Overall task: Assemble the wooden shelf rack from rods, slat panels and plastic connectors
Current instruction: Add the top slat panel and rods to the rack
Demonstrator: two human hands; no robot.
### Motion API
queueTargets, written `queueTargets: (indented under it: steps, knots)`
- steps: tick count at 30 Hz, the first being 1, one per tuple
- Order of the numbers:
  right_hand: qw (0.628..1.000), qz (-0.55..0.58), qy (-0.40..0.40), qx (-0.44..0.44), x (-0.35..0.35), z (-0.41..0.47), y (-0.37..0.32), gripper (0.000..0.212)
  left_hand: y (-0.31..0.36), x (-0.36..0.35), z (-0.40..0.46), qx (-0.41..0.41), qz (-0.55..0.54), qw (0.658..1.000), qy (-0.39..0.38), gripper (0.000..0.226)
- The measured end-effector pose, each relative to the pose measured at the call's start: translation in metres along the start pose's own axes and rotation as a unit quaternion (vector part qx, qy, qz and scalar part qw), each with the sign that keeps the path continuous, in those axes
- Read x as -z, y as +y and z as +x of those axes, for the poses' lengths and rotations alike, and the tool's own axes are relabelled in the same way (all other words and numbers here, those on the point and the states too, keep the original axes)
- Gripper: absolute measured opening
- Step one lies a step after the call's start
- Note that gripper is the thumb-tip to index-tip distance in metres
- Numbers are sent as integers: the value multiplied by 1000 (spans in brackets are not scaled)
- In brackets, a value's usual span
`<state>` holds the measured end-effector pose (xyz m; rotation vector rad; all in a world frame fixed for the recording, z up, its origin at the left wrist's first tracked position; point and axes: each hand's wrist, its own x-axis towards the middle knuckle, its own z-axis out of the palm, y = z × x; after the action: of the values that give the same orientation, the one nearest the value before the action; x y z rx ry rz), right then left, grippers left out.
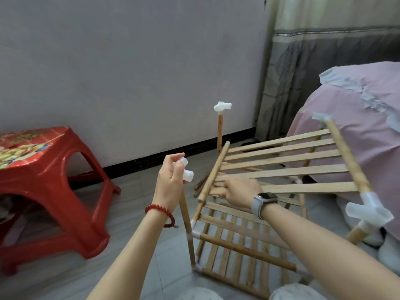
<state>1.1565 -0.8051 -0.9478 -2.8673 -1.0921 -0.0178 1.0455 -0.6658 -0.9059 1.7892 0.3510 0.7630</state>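
Red plastic stool (46, 169) stands far left of the rack frame (238, 252), against the wall (129, 61), clear of the work and taking no part in it

Left hand (171, 180) is raised just left of the frame, above the near-left upright rod (186, 221). Its fingers are curled and pinching a white plastic connector (187, 173), sockets facing right toward the loose panel. Judged: the piece is held ready to be seated on that upright's bare top end, which has no fitting yet. The upright leans slightly; whether the hand touches the rod cannot be told

The frame sits on the tiled floor (140, 213) in front of the person. Its lower slat shelf (236, 239) is already fixed between rods with connectors at the corners. Behind it, the far-left upright (220, 135) stands vertical and carries its own connector (222, 106) on top

Right hand (238, 191), with a watch (264, 202) on the wrist, reaches over the frame to the upper slat panel (287, 167). Its fingers are bent over the near slats by the panel's left end rod (213, 172), gripping them. Judged: this steadies the tilted panel so that the free rod end can meet the connector

The panel slopes upward to the right of the frame; its right end rod (348, 156) already bears a connector at each end, the near one (368, 210) seated on an upright. Remaining, by judgement: the left side only

Right of the frame lies a bed in a pink cover (346, 94), close to the panel's raised end
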Motion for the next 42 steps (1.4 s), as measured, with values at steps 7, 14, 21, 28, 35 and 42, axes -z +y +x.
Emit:
queueTargets:
  steps: [7,14,21,28,35,42]
  knots:
    - [992,110,65,-3,58,18,-14,30,3,1,-4,20,3,1000,6,10]
    - [989,122,83,-2,67,15,-17,32,3,2,-3,8,22,1000,-6,9]
    - [986,139,88,-8,67,17,-17,34,5,0,0,4,57,998,-22,7]
    - [986,143,90,10,69,11,-18,34,5,-6,4,19,76,997,-3,9]
    - [980,145,137,14,66,9,-13,44,0,-12,7,-30,74,997,11,14]
    - [978,159,122,59,72,-20,17,47,-3,-6,5,-143,120,974,-131,41]
